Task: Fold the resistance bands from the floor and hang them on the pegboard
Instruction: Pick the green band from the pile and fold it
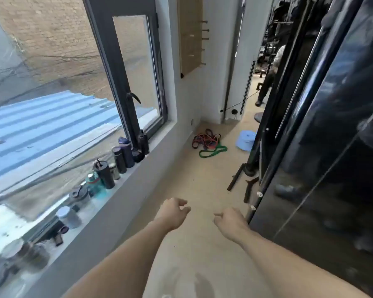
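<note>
**Bands on the floor ahead, both my hands empty**

At far left the window (52,82) looks out on a brick wall and a blue corrugated roof. Along its sill (108,203) stands a row of bottles and tumblers (119,160), dark ones near the frame and a teal one and some blurred ones closer to me.

My left hand (173,212) reaches forward low over the bare floor (194,244), palm down. Its grip is loosely curled, fingers apart, pinching nothing. My right hand (229,220) is just beside it, apart from it, its fingers curled under in a loose half-closed grip that holds nothing I can see.

On the wall beyond the window hangs the wooden pegboard (190,35), seen edge-on, with several pegs sticking out toward the room and nothing hung on them.

Below it, well ahead of my hands, the resistance bands (208,140) lie in a tangled heap on the floor near the corner. I see red and dark loops on top, and 1 green band (213,151) spread at the near edge, touching the pile.

Right of the heap sits a pale blue round object (246,140); what it is I cannot tell. A black glossy cabinet (321,158) fills the right side. Past it, through a doorway, a person (267,78) in dark trousers stands in the next room.
</note>
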